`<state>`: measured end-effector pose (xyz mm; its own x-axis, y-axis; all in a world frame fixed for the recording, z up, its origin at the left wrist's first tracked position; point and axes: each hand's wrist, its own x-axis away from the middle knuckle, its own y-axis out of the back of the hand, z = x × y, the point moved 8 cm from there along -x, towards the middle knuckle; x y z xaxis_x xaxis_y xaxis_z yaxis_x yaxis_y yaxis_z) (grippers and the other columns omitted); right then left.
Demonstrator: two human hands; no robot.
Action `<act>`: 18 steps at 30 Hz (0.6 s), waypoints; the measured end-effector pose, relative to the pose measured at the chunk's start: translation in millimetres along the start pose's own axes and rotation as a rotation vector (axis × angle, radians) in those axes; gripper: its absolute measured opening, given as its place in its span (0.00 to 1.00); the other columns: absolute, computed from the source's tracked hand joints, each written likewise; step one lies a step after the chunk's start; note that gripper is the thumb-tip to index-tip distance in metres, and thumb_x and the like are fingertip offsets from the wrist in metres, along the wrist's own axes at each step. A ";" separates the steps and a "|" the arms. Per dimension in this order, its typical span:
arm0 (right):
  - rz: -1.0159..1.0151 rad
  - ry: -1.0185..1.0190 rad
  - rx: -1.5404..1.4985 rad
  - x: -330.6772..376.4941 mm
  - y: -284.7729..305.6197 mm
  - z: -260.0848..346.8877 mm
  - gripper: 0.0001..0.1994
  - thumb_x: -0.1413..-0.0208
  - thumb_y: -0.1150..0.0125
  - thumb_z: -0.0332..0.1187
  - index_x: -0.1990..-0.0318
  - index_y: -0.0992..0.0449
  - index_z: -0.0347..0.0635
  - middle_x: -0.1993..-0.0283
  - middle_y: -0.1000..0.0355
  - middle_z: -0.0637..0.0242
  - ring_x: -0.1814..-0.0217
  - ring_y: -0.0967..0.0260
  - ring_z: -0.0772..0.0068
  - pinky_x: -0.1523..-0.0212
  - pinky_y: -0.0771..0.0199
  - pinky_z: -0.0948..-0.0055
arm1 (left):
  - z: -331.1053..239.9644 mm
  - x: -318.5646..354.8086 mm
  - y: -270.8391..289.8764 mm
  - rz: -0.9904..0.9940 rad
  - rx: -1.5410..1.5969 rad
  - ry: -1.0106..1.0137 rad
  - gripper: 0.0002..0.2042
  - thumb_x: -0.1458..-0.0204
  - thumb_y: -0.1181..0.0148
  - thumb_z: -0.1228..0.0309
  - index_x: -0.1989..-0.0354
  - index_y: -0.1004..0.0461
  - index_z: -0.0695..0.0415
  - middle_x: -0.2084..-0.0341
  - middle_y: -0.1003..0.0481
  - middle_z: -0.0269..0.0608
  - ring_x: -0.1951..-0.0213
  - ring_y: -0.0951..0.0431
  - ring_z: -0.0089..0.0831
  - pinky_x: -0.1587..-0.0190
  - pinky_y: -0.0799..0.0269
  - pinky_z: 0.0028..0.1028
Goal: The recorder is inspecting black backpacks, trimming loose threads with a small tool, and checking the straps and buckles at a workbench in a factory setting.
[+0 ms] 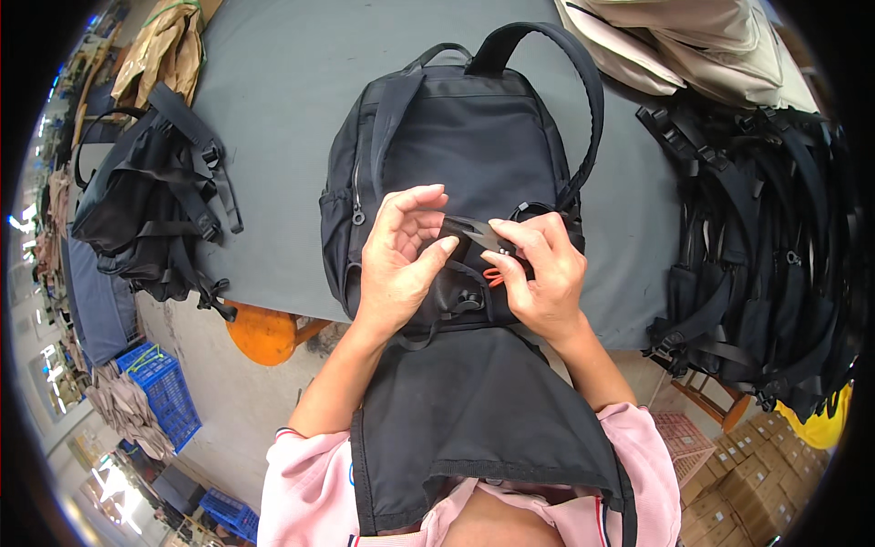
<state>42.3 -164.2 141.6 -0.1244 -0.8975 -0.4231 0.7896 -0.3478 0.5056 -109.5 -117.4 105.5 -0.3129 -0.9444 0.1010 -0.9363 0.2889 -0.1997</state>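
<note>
A black backpack (465,137) lies on the grey table, its shoulder straps upward and its top away from me. Over its lower half, my left hand (401,255) curls with fingers and thumb around the end of a black strap (453,227). My right hand (544,269) pinches small metal thread snips (483,235), their blades pointing left at that strap. A red loop (493,276) hangs below my right fingers. Part of the snips is hidden in the right hand. Black webbing with a buckle (468,299) lies on the bag just below my hands.
More black backpacks are heaped at the table's left (150,205) and right (756,246) edges. White fabric bags (702,50) sit at the far right, a brown paper bundle (164,50) far left. An orange stool (264,335) and blue crates (164,392) stand below; cartons (752,483) lie lower right.
</note>
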 end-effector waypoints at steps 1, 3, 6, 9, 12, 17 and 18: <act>0.000 0.055 0.072 -1.0 -1.4 4.9 0.16 0.62 0.31 0.28 0.62 0.23 0.41 0.72 0.33 0.68 0.78 0.34 0.70 0.78 0.35 0.74 | -1.0 0.4 -0.5 -0.009 -0.005 0.016 0.25 0.52 0.42 0.87 0.44 0.38 0.64 0.52 0.33 0.45 0.56 0.27 0.26 0.51 0.29 0.25; 0.001 0.146 0.194 -1.3 -5.1 10.9 0.14 0.62 0.32 0.28 0.63 0.23 0.43 0.73 0.33 0.69 0.80 0.36 0.70 0.78 0.39 0.74 | 0.0 1.7 -0.2 -0.019 -0.011 0.032 0.25 0.53 0.42 0.87 0.44 0.38 0.64 0.52 0.34 0.45 0.57 0.27 0.26 0.52 0.29 0.25; 0.000 0.095 0.159 1.5 -4.5 7.0 0.13 0.61 0.32 0.27 0.63 0.23 0.42 0.73 0.33 0.68 0.79 0.36 0.70 0.78 0.37 0.74 | 1.5 3.3 1.2 -0.033 0.003 0.026 0.26 0.53 0.42 0.87 0.43 0.39 0.63 0.53 0.34 0.44 0.57 0.27 0.25 0.53 0.29 0.24; -0.078 0.009 0.084 4.6 4.1 -0.8 0.12 0.60 0.32 0.26 0.64 0.23 0.41 0.73 0.33 0.67 0.79 0.35 0.68 0.77 0.34 0.73 | 0.3 3.2 1.4 -0.045 -0.059 0.014 0.26 0.53 0.42 0.87 0.43 0.39 0.63 0.53 0.34 0.44 0.58 0.27 0.25 0.53 0.29 0.24; 0.008 -0.077 -0.017 5.1 -3.6 -10.5 0.11 0.58 0.33 0.23 0.64 0.23 0.40 0.73 0.33 0.66 0.79 0.34 0.71 0.77 0.33 0.74 | 3.5 -2.2 2.8 -0.048 -0.061 0.033 0.26 0.53 0.42 0.87 0.43 0.39 0.63 0.53 0.34 0.44 0.58 0.27 0.26 0.53 0.29 0.24; -0.196 -0.063 -0.047 -3.1 30.5 19.9 0.14 0.57 0.33 0.20 0.61 0.25 0.37 0.69 0.35 0.66 0.77 0.42 0.79 0.76 0.38 0.82 | -51.6 -67.9 24.7 -0.109 -0.374 -0.333 0.22 0.52 0.40 0.80 0.46 0.35 0.62 0.52 0.33 0.44 0.53 0.27 0.31 0.50 0.30 0.28; -0.233 -0.027 -0.027 -2.5 37.0 28.8 0.15 0.58 0.32 0.19 0.60 0.25 0.38 0.69 0.35 0.67 0.77 0.42 0.80 0.76 0.38 0.82 | -66.4 -77.4 33.4 -0.150 -0.355 -0.395 0.21 0.53 0.39 0.78 0.48 0.32 0.59 0.53 0.33 0.43 0.52 0.27 0.32 0.50 0.30 0.29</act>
<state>54.6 -182.7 183.0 -0.3207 -0.8008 -0.5058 0.7533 -0.5394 0.3764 -127.1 -24.2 155.8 -0.1523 -0.9465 -0.2844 -0.9836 0.1172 0.1367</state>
